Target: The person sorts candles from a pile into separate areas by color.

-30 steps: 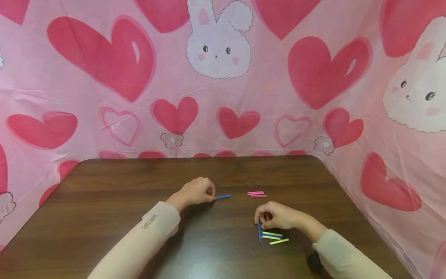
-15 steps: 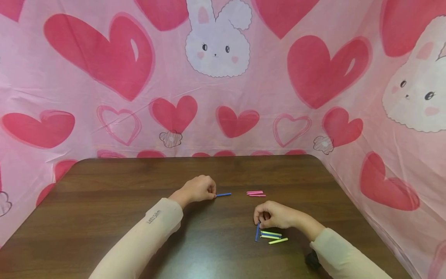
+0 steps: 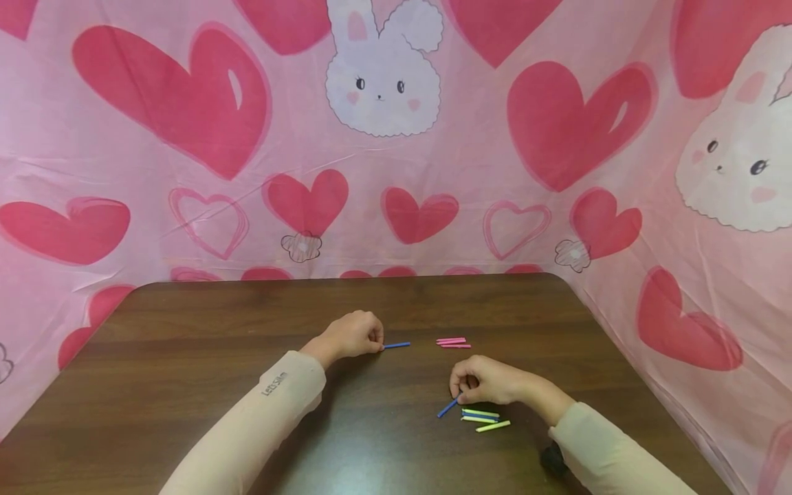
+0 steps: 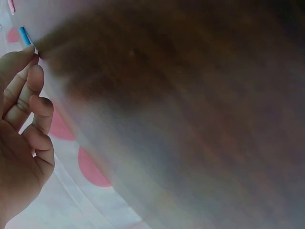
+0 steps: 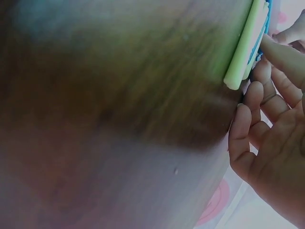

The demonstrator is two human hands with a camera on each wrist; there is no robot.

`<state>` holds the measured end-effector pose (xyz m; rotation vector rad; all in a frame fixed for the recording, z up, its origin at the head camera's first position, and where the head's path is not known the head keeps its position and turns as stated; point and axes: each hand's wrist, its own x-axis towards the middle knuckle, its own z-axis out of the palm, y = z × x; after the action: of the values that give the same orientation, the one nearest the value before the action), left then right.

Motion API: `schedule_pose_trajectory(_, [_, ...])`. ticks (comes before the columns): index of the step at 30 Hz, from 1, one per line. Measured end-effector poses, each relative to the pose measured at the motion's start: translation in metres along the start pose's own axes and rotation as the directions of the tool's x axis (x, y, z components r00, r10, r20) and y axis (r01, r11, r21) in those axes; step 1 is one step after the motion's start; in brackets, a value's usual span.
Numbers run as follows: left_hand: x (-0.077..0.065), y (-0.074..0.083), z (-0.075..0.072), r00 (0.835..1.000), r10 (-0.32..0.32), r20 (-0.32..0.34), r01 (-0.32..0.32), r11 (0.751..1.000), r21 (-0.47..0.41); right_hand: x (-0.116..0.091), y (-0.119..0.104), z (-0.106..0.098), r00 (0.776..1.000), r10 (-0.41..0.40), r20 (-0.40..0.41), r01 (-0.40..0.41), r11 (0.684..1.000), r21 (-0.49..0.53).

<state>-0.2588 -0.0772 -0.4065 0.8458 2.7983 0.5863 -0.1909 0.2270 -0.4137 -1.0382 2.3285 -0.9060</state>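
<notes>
My left hand (image 3: 351,335) is over the middle of the table, thumb and fingertip pinching the left end of a thin blue stick (image 3: 397,345). That stick's end also shows as a blue tip (image 4: 25,36) in the left wrist view. Nearer to me, my right hand (image 3: 489,380) pinches one end of another blue stick (image 3: 448,406), which slants down to the left. Just below that hand lie two yellow-green sticks with a blue stick between them (image 3: 480,415), and a separate yellow-green stick (image 3: 493,426). Large yellow-green sticks (image 5: 244,52) appear beside the right fingers in the right wrist view.
Several pink sticks (image 3: 452,342) lie close together beyond the right hand. The brown wooden table (image 3: 204,330) backs onto a pink cloth (image 3: 445,158) printed with hearts and rabbits. A dark object (image 3: 553,459) sits by the right sleeve.
The blue stick in my right hand has swung from nearly upright in view to slanting, its free end moving left. My left hand stays on its stick with barely any shift.
</notes>
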Motion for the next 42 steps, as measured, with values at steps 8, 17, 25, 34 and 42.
schedule_pose_trajectory(8, [0.000,0.001,-0.001,1.000,-0.004,-0.005,0.004,1.000,-0.013,-0.001,0.001,-0.001,1.000,0.010,-0.003,-0.010,1.000,0.003])
schedule_pose_trajectory(17, [-0.002,0.000,-0.001,1.000,-0.003,-0.002,0.003,1.000,-0.023,-0.003,-0.001,0.000,1.000,0.013,-0.019,-0.013,1.000,0.008])
schedule_pose_trajectory(25, [-0.007,-0.007,-0.005,0.998,0.005,-0.056,-0.006,1.000,-0.023,-0.006,0.001,-0.002,1.000,-0.002,-0.031,0.002,1.000,0.010])
schedule_pose_trajectory(34, [-0.017,-0.006,-0.006,0.993,0.041,-0.115,-0.044,0.999,-0.022,-0.013,0.003,-0.004,0.999,-0.006,-0.046,0.007,1.000,0.027])
schedule_pose_trajectory(42, [-0.031,0.008,-0.006,0.987,0.070,-0.145,-0.077,0.996,-0.042,-0.019,0.003,-0.007,0.998,-0.010,-0.069,0.012,0.999,0.030])
